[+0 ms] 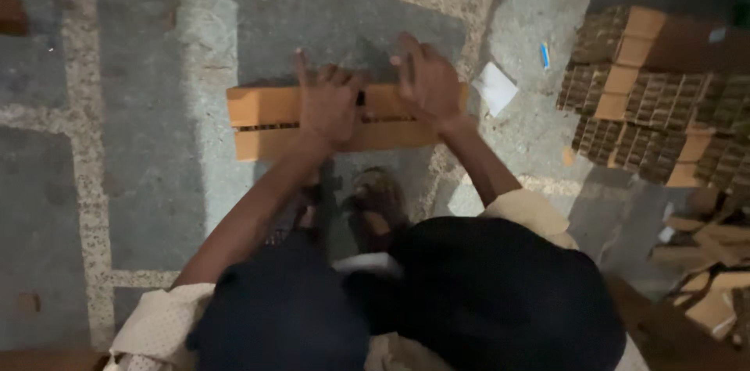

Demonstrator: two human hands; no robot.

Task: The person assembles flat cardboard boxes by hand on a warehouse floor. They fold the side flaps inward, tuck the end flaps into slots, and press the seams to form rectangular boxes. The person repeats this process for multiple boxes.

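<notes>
left hand (pixel 328 105) spread flat on bundle (pixel 266 121); right hand (pixel 427 80) spread, pressing bundle's right end | paper scrap (pixel 495 88) just right of bundle; stacks (pixel 656 105) farther right

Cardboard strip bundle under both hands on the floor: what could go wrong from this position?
Both the left hand and right hand press flat on the orange cardboard bundle; nothing visibly grips it, so it could slide on the smooth stone floor. The stacked cardboard pile looks uneven and might topple.
</notes>
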